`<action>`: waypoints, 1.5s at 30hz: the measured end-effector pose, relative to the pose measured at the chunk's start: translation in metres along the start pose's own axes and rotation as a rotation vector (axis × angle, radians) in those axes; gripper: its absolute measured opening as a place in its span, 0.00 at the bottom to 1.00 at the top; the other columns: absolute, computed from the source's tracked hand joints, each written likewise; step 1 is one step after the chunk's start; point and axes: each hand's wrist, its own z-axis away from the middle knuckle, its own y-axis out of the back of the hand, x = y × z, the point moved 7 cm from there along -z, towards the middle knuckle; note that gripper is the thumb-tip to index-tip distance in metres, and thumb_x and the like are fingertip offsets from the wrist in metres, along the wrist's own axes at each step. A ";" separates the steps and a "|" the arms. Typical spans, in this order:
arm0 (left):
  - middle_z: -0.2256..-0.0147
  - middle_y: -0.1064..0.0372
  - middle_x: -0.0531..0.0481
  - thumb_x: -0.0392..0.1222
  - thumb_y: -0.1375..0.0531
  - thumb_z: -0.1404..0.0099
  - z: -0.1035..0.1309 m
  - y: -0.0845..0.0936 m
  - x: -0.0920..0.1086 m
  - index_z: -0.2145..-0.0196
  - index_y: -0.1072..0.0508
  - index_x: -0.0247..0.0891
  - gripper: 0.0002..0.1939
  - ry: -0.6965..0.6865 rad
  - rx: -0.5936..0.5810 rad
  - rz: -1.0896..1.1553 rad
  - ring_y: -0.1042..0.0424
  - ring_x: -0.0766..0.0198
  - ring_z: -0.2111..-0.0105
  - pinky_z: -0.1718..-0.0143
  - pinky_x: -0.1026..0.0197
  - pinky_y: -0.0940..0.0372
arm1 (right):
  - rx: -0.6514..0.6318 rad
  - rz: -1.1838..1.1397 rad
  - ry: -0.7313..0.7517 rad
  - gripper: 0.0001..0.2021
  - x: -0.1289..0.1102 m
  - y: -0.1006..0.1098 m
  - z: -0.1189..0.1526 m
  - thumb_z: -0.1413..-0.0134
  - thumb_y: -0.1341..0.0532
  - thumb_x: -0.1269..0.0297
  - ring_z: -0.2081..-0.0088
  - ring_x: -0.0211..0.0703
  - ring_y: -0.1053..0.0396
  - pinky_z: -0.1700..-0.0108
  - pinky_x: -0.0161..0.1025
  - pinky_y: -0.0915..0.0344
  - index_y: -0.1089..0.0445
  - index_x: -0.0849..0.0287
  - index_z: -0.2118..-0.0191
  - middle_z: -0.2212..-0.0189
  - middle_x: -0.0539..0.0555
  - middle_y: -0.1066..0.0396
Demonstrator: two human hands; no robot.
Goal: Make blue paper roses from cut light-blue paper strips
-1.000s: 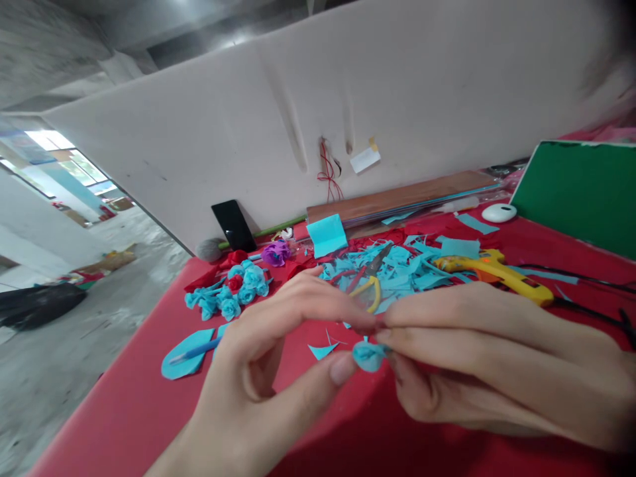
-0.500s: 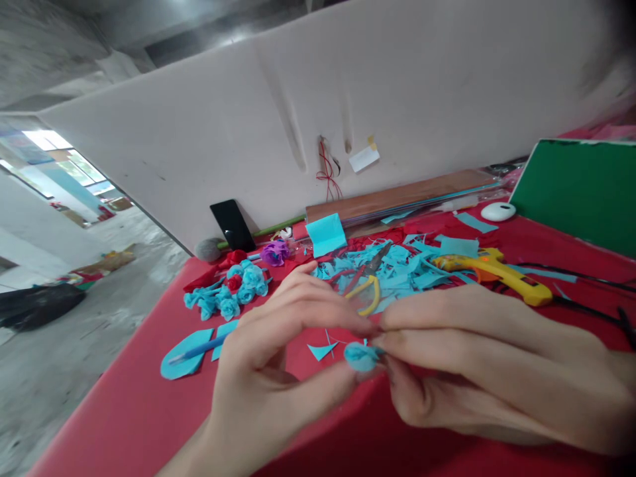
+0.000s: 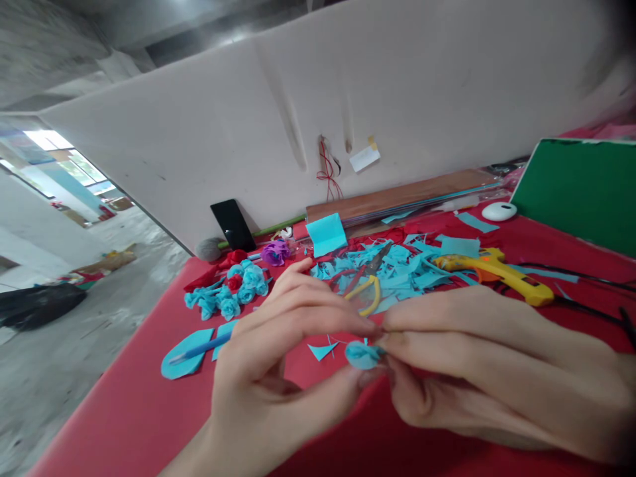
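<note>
A small blue paper flower point(image 3: 362, 355), tightly rolled, is held between both hands above the red tabletop point(image 3: 318, 424). My right hand point(image 3: 477, 364) pinches its right end with thumb and fingers. My left hand point(image 3: 293, 351) is curved around it, thumb pressed at its lower edge and index fingertip meeting the right fingers. Just below on the table lies a blue paper scrap point(image 3: 322, 351). Beyond the hands, yellow-and-red-handled scissors point(image 3: 368, 295) rest on a heap of blue paper cuttings point(image 3: 412, 265). At left, several finished blue paper roses point(image 3: 229, 298) sit together.
A blue pen point(image 3: 199, 348) lies on cut blue paper at left. To the right are a yellow glue gun point(image 3: 497, 268) with a black cable, a white mouse point(image 3: 499, 211) and a green board point(image 3: 579, 192). A black phone point(image 3: 232, 225) leans against the pale panel point(image 3: 199, 146).
Almost nothing differs. Both hands keep their hold on the blue paper flower, with only a very slight shift of the fingers and the view.
</note>
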 end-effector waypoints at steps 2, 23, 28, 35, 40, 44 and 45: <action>0.70 0.30 0.54 0.30 0.38 0.48 0.000 0.000 0.002 0.65 0.28 0.40 0.11 -0.025 0.008 -0.010 0.33 0.65 0.68 0.60 0.57 0.39 | 0.002 0.019 -0.022 0.18 0.001 -0.002 0.003 0.43 0.48 0.71 0.82 0.25 0.35 0.77 0.23 0.36 0.32 0.57 0.82 0.83 0.46 0.30; 0.69 0.28 0.53 0.29 0.40 0.45 0.002 0.002 0.008 0.68 0.28 0.37 0.07 -0.222 -0.005 -0.176 0.34 0.66 0.70 0.63 0.55 0.38 | 0.063 -0.016 -0.066 0.09 0.003 0.013 -0.005 0.56 0.41 0.75 0.81 0.25 0.35 0.77 0.25 0.36 0.33 0.58 0.82 0.82 0.46 0.30; 0.73 0.29 0.52 0.35 0.36 0.47 0.001 0.001 0.010 0.70 0.29 0.37 0.05 -0.224 0.074 -0.186 0.34 0.65 0.73 0.65 0.54 0.39 | 0.060 -0.037 -0.049 0.12 0.004 0.009 -0.008 0.54 0.43 0.75 0.82 0.25 0.35 0.79 0.24 0.37 0.35 0.55 0.83 0.82 0.44 0.30; 0.72 0.29 0.53 0.30 0.40 0.45 0.002 0.002 0.007 0.71 0.29 0.38 0.05 -0.197 0.045 -0.226 0.33 0.65 0.71 0.66 0.55 0.40 | 0.079 -0.036 -0.051 0.09 0.002 0.011 -0.007 0.60 0.41 0.76 0.82 0.25 0.35 0.77 0.24 0.36 0.33 0.58 0.84 0.83 0.47 0.29; 0.73 0.29 0.52 0.33 0.37 0.46 0.000 0.000 0.012 0.69 0.29 0.36 0.05 -0.235 0.058 -0.211 0.33 0.65 0.72 0.66 0.55 0.39 | 0.039 -0.034 -0.002 0.13 0.003 0.007 -0.005 0.51 0.43 0.73 0.83 0.26 0.36 0.77 0.23 0.37 0.32 0.57 0.83 0.84 0.47 0.30; 0.74 0.29 0.52 0.32 0.36 0.49 0.000 -0.001 0.016 0.70 0.29 0.34 0.07 -0.260 0.121 -0.235 0.34 0.66 0.74 0.65 0.56 0.39 | 0.036 -0.066 0.083 0.22 -0.002 0.010 -0.016 0.43 0.47 0.71 0.84 0.25 0.36 0.80 0.21 0.39 0.36 0.57 0.88 0.86 0.47 0.32; 0.73 0.29 0.52 0.31 0.36 0.49 0.000 -0.002 0.016 0.70 0.29 0.35 0.07 -0.258 0.124 -0.247 0.34 0.66 0.73 0.64 0.55 0.39 | 0.050 -0.073 0.089 0.23 -0.003 0.013 -0.019 0.43 0.47 0.71 0.83 0.25 0.36 0.80 0.21 0.39 0.38 0.57 0.89 0.86 0.48 0.33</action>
